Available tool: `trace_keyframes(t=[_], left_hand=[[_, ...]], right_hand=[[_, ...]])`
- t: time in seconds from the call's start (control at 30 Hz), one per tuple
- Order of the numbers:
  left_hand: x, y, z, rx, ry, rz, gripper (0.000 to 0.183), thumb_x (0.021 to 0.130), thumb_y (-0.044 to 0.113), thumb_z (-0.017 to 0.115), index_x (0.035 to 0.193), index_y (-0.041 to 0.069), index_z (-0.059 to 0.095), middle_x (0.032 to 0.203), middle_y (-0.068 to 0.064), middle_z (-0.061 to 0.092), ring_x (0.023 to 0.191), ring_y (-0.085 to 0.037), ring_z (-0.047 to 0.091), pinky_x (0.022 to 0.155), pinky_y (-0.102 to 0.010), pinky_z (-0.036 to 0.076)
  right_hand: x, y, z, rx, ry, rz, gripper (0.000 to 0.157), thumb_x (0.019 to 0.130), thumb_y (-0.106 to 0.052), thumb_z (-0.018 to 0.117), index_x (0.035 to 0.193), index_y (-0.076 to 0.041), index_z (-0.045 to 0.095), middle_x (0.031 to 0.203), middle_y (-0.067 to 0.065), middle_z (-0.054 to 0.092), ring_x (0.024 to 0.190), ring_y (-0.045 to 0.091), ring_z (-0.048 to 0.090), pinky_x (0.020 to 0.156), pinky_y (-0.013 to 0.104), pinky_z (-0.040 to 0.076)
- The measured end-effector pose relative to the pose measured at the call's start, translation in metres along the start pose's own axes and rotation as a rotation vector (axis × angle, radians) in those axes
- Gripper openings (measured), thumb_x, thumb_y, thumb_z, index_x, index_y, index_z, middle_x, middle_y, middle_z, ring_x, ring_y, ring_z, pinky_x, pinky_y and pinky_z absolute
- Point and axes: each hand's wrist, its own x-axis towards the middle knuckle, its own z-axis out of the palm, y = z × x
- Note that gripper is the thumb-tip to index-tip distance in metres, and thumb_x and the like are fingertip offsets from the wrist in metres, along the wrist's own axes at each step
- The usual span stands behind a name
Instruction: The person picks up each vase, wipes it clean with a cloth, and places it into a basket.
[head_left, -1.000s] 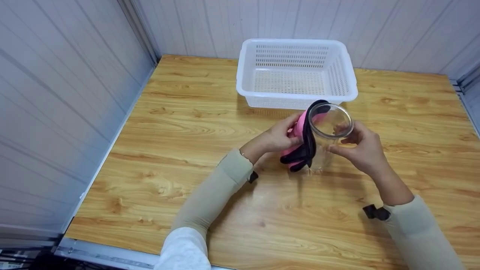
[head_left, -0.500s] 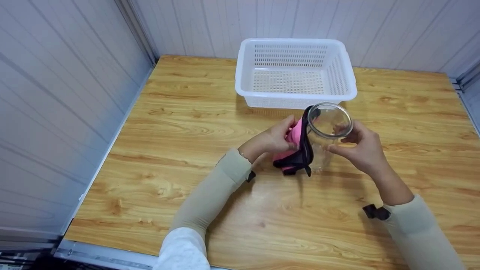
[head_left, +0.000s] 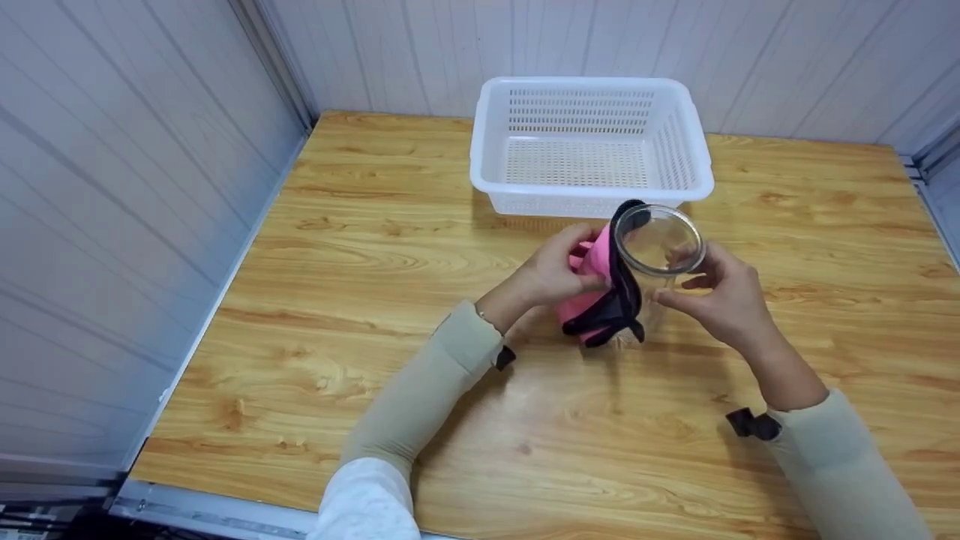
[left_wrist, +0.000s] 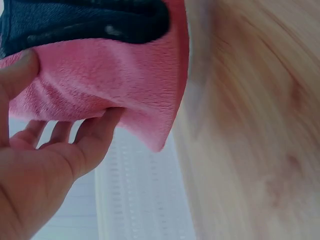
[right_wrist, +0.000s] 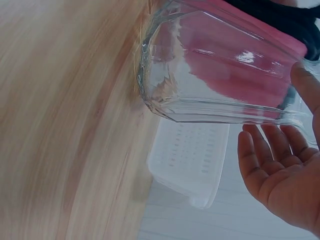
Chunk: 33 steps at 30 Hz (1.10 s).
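Note:
A clear glass jar (head_left: 651, 296) with a thick round rim stands tilted in front of me, its mouth uncovered. My right hand (head_left: 724, 296) grips it near the neck, thumb on the near side; the same jar (right_wrist: 215, 65) shows a faceted base in the right wrist view. Whether that base touches the table cannot be told. My left hand (head_left: 556, 270) holds a pink cloth with black edging (head_left: 598, 259) against the jar's left side. In the left wrist view the plush cloth (left_wrist: 110, 75) lies between thumb and fingers, hiding the glass behind.
Behind the hands, a white perforated plastic basket (head_left: 592, 199) stands near the back wall. The wood-grain table (head_left: 360, 300) spreads around the jar. Pale panelled walls (head_left: 127, 135) border it at the left and back.
The cloth slid left and down along the jar's outside, then came back up and right with my left hand. The jar and right hand have stayed nearly still.

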Motion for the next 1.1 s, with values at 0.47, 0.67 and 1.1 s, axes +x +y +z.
trace_keyframes(t=[0.47,0.67,1.1], left_hand=[[0.002,0.002,-0.001,0.03,-0.001,0.044,0.059,0.076,0.002,0.071,0.13,0.01,0.048,0.127,-0.008,0.055,0.114,-0.02,0.056,0.085,-0.024,0.052],[0.001,-0.002,0.001,0.045,-0.027,0.001,0.062,0.073,-0.002,0.072,0.128,0.011,0.046,0.127,-0.005,0.052,0.113,-0.017,0.055,0.087,-0.023,0.05],[-0.001,-0.016,0.0,0.125,-0.076,-0.088,0.05,0.07,-0.001,0.078,0.112,0.01,0.052,0.121,-0.003,0.056,0.114,-0.016,0.057,0.09,-0.021,0.049]], right_hand=[[0.001,-0.003,0.001,-0.024,-0.004,-0.008,0.045,0.068,-0.001,0.084,0.106,0.006,0.061,0.093,-0.016,0.063,0.084,-0.006,0.059,0.072,0.013,0.051],[0.001,0.002,0.002,-0.031,0.003,-0.004,0.046,0.068,-0.002,0.085,0.107,0.005,0.061,0.095,-0.011,0.065,0.084,-0.004,0.06,0.072,0.013,0.051],[0.006,0.03,0.001,-0.07,-0.002,-0.005,0.053,0.067,-0.009,0.087,0.114,-0.002,0.063,0.098,-0.01,0.065,0.086,-0.004,0.06,0.073,0.013,0.05]])
